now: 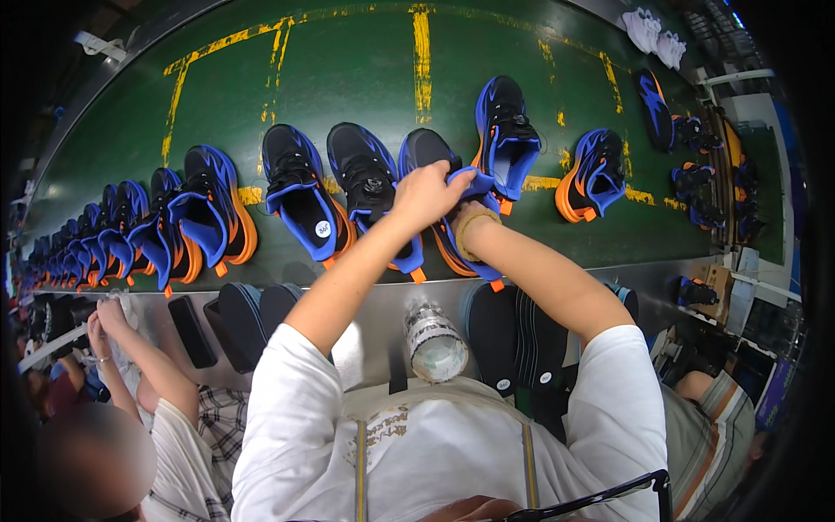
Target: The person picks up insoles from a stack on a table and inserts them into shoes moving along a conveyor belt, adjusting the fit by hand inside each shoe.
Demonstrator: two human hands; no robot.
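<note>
In front of me stands a black and blue sneaker [424, 146] with orange trim, its toe pointing away from me. My left hand [424, 193] is closed on the blue-lined tongue at its opening, thumb stretched over the edge. Down in the same opening goes my right hand [472, 217], its fingers hidden inside the shoe; a yellowish band circles that wrist. Close on the left is a matching sneaker [361, 165], and beyond it another [300, 187] with a black insole and a round white sticker showing inside. To the right sit a sneaker [504, 130] and one more [593, 174] turned askew.
A long row of similar sneakers [204, 204] runs left along the green belt [348, 61]. On the metal ledge near me are a clear plastic bottle [437, 348], black insoles [491, 326] and a phone [191, 332]. Another person's hands [109, 317] are at the left.
</note>
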